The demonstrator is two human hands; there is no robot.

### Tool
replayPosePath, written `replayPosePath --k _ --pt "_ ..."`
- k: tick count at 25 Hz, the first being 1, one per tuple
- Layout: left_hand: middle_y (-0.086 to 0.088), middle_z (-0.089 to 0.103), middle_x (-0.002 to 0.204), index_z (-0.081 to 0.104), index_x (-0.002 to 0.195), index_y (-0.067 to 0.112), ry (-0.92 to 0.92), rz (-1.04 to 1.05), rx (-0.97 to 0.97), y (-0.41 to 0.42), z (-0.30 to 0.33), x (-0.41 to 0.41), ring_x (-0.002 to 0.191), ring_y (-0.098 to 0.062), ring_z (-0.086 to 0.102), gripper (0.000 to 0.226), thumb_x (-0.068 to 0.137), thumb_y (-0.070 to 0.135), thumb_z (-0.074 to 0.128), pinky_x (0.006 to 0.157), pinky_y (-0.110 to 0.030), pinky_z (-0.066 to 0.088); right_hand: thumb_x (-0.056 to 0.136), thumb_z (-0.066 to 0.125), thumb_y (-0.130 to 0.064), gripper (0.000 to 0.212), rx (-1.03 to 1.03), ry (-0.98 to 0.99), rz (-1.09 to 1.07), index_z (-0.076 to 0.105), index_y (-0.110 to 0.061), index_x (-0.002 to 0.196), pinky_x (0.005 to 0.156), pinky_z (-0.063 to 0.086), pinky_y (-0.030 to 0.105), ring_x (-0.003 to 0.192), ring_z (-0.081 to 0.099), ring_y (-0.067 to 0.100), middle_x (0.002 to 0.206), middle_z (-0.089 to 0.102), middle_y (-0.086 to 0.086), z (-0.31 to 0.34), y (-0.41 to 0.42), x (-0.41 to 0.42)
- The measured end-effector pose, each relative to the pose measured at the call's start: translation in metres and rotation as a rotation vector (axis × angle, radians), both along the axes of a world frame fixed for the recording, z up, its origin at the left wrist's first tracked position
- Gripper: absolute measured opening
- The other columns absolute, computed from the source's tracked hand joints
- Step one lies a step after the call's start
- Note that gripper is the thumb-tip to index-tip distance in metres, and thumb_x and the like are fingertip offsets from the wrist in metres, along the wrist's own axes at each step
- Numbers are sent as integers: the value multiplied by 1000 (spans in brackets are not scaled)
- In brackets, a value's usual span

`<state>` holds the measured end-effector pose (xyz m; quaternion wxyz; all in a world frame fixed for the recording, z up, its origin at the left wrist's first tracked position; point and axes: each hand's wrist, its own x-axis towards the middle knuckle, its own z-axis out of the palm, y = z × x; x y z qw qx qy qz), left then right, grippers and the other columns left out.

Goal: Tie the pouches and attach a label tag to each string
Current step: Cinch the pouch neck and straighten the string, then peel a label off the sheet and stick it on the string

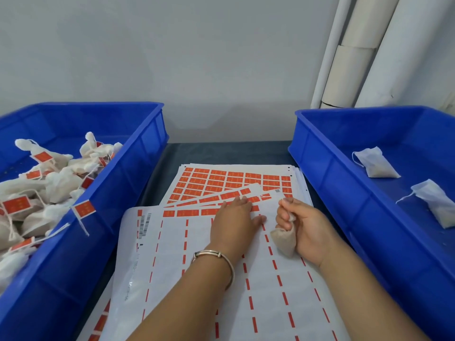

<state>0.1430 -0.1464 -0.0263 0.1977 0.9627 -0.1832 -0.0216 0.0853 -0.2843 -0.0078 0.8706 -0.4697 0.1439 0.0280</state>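
Observation:
My right hand (304, 223) grips a small beige cloth pouch (283, 240) by its gathered neck; the filled body hangs below my fist over the label sheets. My left hand (234, 221) lies flat with straight fingers on a sheet of orange label tags (221, 183), its fingertips at the row of remaining orange stickers. Under both hands lies a used backing sheet (197, 279) with only orange dashed strips left. Two untied white pouches (374, 166) (437, 204) lie in the blue bin on the right.
The left blue bin (118, 193) holds several tied pouches with orange tags (14, 205); one tag (83, 209) hangs over its rim. The right blue bin (344, 193) stands close beside the sheets. White pipes (357, 52) run up the wall at the back right.

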Motion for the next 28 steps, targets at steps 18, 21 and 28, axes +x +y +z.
replayPosePath --k 18,21,28 --pt "9 72 91 74 100 26 -74 165 -245 -5 3 -4 73 -8 59 29 91 44 52 69 -20 48 92 51 -17 33 67 -66 -32 67 -19 63 50 42 20 46 44 10 52 47 1 -4 2 0" --pt "5 72 96 73 103 20 1 256 -346 -6 3 3 76 -9 61 25 91 33 55 78 -23 52 91 53 -18 32 78 -65 -24 67 -20 63 51 42 21 46 44 10 53 48 0 -3 2 0" --pt "8 69 103 72 103 23 -155 189 -203 -12 1 2 93 -11 55 34 84 48 62 86 -29 48 93 51 -16 35 107 -76 -22 67 -19 61 50 43 21 45 44 10 52 49 0 -3 2 0"
